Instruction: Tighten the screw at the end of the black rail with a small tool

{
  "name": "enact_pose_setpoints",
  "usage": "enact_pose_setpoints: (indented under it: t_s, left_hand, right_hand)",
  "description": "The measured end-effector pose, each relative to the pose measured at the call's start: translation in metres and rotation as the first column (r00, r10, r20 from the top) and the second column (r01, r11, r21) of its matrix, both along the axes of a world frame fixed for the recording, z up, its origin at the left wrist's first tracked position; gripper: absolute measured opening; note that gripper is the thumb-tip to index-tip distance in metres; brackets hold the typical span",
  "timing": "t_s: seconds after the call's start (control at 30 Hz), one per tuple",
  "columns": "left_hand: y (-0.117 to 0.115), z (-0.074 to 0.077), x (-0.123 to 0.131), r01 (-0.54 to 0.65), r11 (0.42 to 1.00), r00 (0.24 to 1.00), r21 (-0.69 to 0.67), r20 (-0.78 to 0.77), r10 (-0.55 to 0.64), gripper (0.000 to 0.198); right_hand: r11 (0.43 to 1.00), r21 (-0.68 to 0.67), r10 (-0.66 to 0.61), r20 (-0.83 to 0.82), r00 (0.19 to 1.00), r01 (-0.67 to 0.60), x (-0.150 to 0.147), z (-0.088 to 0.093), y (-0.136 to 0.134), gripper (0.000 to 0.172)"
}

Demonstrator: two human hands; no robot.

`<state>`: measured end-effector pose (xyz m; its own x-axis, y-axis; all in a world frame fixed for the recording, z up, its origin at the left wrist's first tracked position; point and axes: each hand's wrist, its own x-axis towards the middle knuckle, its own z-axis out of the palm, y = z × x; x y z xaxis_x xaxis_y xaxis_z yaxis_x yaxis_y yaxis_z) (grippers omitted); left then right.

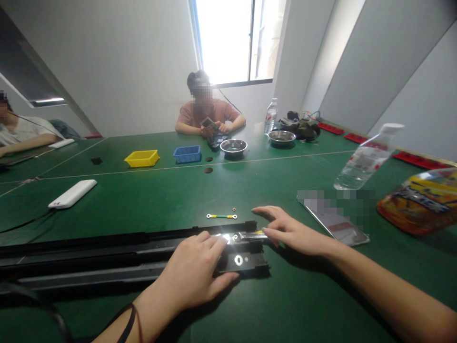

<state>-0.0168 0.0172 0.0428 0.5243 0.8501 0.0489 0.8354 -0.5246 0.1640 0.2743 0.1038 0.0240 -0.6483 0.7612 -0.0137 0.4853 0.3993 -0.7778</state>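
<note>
My left hand [194, 269] lies over the right end of a long black rail [135, 250], fingers across its top and thumb along the near side, gripping it. Past its fingertips, a slim silver wrench-like tool [252, 236] lies along the rail end, with a small round fastener [235, 237] at its left end. Thumb and fingers of my right hand [289, 232] pinch the tool's right end, where a bit of yellow shows; the index finger points out to the left. Just beyond the rail lies a short green-and-yellow cable with ring terminals [222, 216], beside a tiny brass-coloured ring [234, 209].
A phone [335, 221], a water bottle [366, 159] and an orange-labelled bottle [419, 202] stand or lie on the right. A white power bank [73, 194] is on the left. Farther back are yellow [142, 158] and blue [187, 154] bins, metal bowls [233, 147] and a seated person [210, 112].
</note>
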Motion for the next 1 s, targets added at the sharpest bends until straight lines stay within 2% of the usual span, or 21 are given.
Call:
enact_pose_setpoints:
  t_s: [0.13, 0.43, 0.63, 0.73, 0.83, 1.0]
  left_hand:
    - [0.000, -0.001, -0.001, 0.007, 1.000, 1.000, 0.000, 0.006, -0.007, 0.047]
    - [-0.001, -0.001, 0.000, -0.001, 1.000, 1.000, 0.001, -0.007, 0.001, 0.047]
    - [-0.001, -0.001, 0.000, -0.001, 1.000, 1.000, 0.001, 0.001, 0.001, 0.045]
    - [0.000, 0.000, 0.000, -0.006, 1.000, 1.000, -0.003, -0.002, 0.005, 0.044]
    - [-0.001, 0.001, 0.000, -0.003, 1.000, 1.000, -0.013, -0.002, 0.003, 0.045]
    - [-0.001, 0.000, 0.000, -0.004, 1.000, 1.000, -0.015, 0.000, 0.004, 0.044]
  right_hand:
    - [0.997, 0.041, 0.064, 0.051, 0.997, -0.067, 0.001, 0.004, -0.001, 0.053]
    - [0.994, -0.051, 0.097, 0.055, 0.994, -0.095, 0.004, 0.009, 0.002, 0.055]
    - [0.993, -0.067, 0.103, 0.050, 0.993, -0.099, 0.005, 0.009, 0.002, 0.055]
    - [0.996, -0.077, 0.051, -0.016, 0.999, -0.052, 0.006, 0.005, 0.005, 0.058]
    - [0.995, -0.090, -0.062, -0.116, 0.991, 0.052, 0.007, 0.000, 0.008, 0.060]
    - [0.968, -0.145, -0.232, -0.198, 0.952, 0.205, 0.003, -0.005, 0.007, 0.047]
